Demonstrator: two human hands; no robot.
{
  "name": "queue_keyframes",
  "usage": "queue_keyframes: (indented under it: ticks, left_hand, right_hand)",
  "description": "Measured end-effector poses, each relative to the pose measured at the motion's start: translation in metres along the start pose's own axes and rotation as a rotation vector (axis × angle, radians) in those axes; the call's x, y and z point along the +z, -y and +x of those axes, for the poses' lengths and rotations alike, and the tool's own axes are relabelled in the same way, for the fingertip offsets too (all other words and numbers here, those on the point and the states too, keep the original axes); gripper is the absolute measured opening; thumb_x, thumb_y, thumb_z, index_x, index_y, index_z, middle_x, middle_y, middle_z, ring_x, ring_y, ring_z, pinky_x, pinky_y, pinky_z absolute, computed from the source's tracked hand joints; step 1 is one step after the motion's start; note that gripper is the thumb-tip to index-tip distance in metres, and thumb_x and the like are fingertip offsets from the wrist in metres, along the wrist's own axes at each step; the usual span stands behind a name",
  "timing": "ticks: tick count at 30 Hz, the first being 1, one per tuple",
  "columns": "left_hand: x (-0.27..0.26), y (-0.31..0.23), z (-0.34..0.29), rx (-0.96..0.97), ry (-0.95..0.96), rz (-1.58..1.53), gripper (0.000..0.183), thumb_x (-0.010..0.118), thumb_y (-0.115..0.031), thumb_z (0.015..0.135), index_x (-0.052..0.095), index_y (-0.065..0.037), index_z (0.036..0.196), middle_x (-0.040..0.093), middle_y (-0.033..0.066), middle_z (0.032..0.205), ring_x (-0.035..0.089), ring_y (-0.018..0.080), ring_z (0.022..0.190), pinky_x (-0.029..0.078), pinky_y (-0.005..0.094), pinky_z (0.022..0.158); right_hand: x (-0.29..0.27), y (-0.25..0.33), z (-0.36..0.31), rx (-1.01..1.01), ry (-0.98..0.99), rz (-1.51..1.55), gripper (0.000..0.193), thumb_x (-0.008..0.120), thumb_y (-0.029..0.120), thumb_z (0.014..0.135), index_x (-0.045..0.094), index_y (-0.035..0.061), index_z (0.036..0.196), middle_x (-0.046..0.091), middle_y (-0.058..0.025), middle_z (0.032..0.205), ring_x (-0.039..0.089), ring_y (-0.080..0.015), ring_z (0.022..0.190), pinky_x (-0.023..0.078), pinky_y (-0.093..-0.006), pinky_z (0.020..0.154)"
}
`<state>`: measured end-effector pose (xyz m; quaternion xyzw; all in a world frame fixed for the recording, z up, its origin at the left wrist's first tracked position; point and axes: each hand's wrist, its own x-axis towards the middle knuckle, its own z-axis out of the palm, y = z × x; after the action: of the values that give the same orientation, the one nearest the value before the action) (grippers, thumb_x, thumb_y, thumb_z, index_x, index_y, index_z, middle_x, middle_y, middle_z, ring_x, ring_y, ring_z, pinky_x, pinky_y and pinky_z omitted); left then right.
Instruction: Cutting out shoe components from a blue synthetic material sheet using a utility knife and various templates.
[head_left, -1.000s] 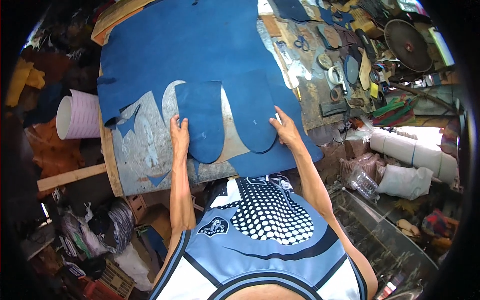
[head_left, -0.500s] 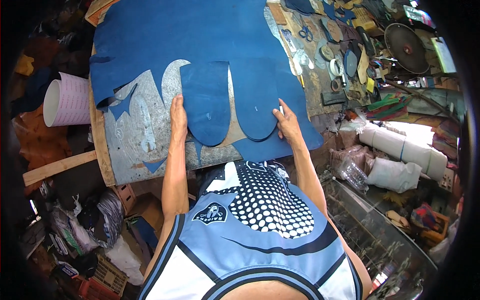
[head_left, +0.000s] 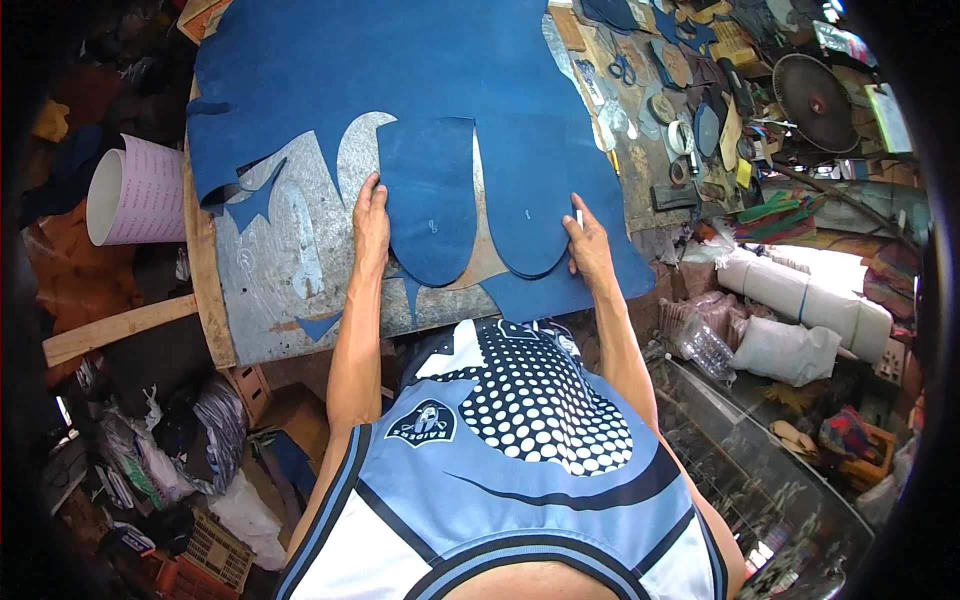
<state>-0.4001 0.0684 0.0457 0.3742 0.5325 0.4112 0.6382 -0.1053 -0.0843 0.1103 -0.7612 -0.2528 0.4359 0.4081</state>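
Two long blue leather pieces with rounded near ends, a left piece and a right piece, lie side by side on a large blue leather sheet. Each carries a small pale mark near its rounded end. My left hand rests on its side along the left piece's outer edge, fingers stretched forward and apparently not wrapped round anything. At the right piece's outer edge is my right hand, with a slim white stick pinched in its fingers. Whether this hand also grips the leather is hidden.
Bare grey metal tabletop shows at the left, with blue scraps on it. Scissors, a tape roll and several small tools crowd the right side. A rolled pink-white sheet stands left; a round fan is far right.
The table and leather sit slightly further right in the picture as the view shifts. Both hands stay beside the same two pieces; my left fingers reach a little further forward.
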Motion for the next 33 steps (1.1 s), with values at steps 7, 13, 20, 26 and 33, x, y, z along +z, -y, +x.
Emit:
queue_keyframes:
  ticks: [7, 13, 20, 26, 33]
  left_hand:
    - [0.0, 0.008, -0.008, 0.13, -0.014, 0.112, 0.051, 0.047, -0.02, 0.104, 0.038, 0.001, 0.148, 0.06, 0.0171, 0.132, 0.06, 0.0182, 0.114, 0.046, 0.0283, 0.097]
    - [0.006, 0.005, -0.009, 0.132, -0.009, 0.083, 0.051, 0.052, -0.016, 0.102, 0.039, 0.003, 0.147, 0.067, 0.0143, 0.118, 0.063, 0.0114, 0.098, 0.05, 0.0244, 0.085]
    - [0.005, 0.018, -0.01, 0.213, -0.096, 0.089, 0.053, 0.06, -0.016, 0.098, 0.042, 0.008, 0.142, 0.067, 0.0178, 0.116, 0.064, 0.0179, 0.102, 0.05, 0.028, 0.088]
    - [-0.008, -0.002, -0.034, 0.092, -0.061, 0.447, 0.047, 0.067, -0.028, 0.092, 0.061, 0.003, 0.128, 0.071, 0.0175, 0.107, 0.066, 0.0204, 0.096, 0.051, 0.0323, 0.087]
    - [-0.034, 0.003, -0.039, -0.016, -0.088, 0.375, 0.043, 0.071, -0.023, 0.091, 0.061, 0.002, 0.125, 0.072, 0.0112, 0.1, 0.065, 0.0121, 0.08, 0.05, 0.0268, 0.065]
  right_hand:
    - [0.006, 0.006, -0.007, 0.012, -0.01, -0.045, 0.053, 0.056, 0.018, 0.098, 0.043, 0.0118, 0.149, 0.036, 0.006, 0.056, 0.035, -0.0062, 0.04, 0.035, -0.0249, 0.035]
    - [0.006, -0.004, -0.004, -0.032, -0.055, -0.159, 0.052, 0.055, 0.02, 0.096, 0.047, 0.0121, 0.146, 0.05, -0.0013, 0.058, 0.046, -0.0105, 0.041, 0.039, -0.0291, 0.038]
    - [0.003, 0.003, -0.003, -0.057, -0.055, -0.15, 0.051, 0.055, 0.02, 0.096, 0.048, 0.0114, 0.145, 0.051, -0.0009, 0.058, 0.044, -0.0105, 0.04, 0.038, -0.0296, 0.038]
    - [-0.003, -0.016, -0.001, -0.151, -0.156, -0.302, 0.047, 0.062, 0.02, 0.094, 0.054, 0.0053, 0.138, 0.067, -0.009, 0.086, 0.063, -0.0185, 0.07, 0.053, -0.035, 0.064]
    - [0.006, -0.025, 0.003, -0.12, -0.102, -0.171, 0.047, 0.06, 0.021, 0.094, 0.055, 0.0066, 0.138, 0.071, -0.0155, 0.101, 0.061, -0.0175, 0.061, 0.052, -0.0336, 0.059]
